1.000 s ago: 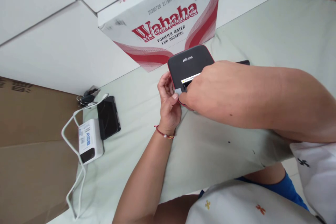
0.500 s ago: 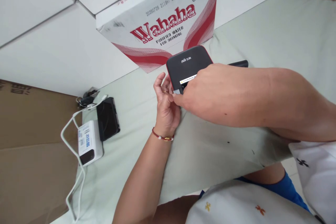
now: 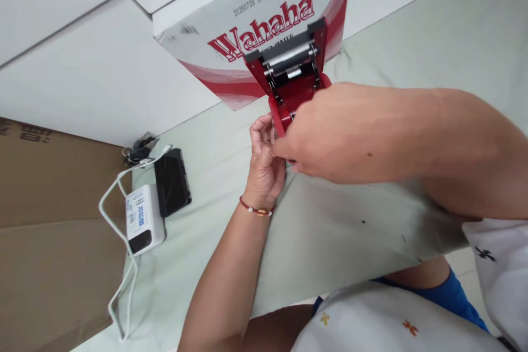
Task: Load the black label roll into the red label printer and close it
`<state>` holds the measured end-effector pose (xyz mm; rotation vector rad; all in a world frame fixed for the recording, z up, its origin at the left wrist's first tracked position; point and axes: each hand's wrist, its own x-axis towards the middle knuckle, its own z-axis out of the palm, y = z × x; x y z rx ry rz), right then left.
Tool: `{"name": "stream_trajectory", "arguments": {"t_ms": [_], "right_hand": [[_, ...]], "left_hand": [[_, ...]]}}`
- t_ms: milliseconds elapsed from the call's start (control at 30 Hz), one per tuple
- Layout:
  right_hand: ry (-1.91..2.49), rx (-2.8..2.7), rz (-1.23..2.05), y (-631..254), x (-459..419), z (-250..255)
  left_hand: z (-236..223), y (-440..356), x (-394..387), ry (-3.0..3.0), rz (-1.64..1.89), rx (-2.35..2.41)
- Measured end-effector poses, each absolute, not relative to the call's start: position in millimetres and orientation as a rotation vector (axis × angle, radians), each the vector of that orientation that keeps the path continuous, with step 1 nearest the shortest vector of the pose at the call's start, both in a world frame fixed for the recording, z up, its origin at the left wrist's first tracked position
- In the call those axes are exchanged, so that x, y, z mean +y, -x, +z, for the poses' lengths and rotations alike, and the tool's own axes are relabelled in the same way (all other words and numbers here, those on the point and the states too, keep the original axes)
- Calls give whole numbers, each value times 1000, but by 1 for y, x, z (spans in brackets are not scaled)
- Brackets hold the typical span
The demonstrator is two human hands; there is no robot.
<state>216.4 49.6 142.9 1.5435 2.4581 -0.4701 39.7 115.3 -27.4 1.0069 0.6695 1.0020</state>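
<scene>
From afar I see the left hand (image 3: 266,162) gripping the edge of the red device (image 3: 300,94) at upper centre, seemingly bracing its raised lid (image 3: 256,70), while the right hand (image 3: 325,135) covers its front, grip hidden.

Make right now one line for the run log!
red device: lid raised; left hand: at its left side; right hand: over its near end; Wahaha box: behind device

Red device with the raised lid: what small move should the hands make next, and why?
Perhaps ease the right hand back a little, with the left hand at the left edge of the red device: the lid is up, but the right hand hides the near part of the inside.
</scene>
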Motion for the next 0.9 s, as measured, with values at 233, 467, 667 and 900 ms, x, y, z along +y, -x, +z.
{"name": "stream_trajectory", "arguments": {"t_ms": [233, 467, 667, 900], "right_hand": [[-2088, 2311, 3, -217, 65, 159], [-1952, 2282, -247, -229, 74, 137], [-1987, 2175, -349, -241, 109, 116], [-1858, 2041, -296, -225, 114, 120]], "left_hand": [[-30, -40, 120, -1096, 994, 600], [-33, -46, 117, -1075, 1054, 636], [-37, -53, 116, -1006, 1100, 729], [-44, -54, 116, -1029, 1101, 747]]}}
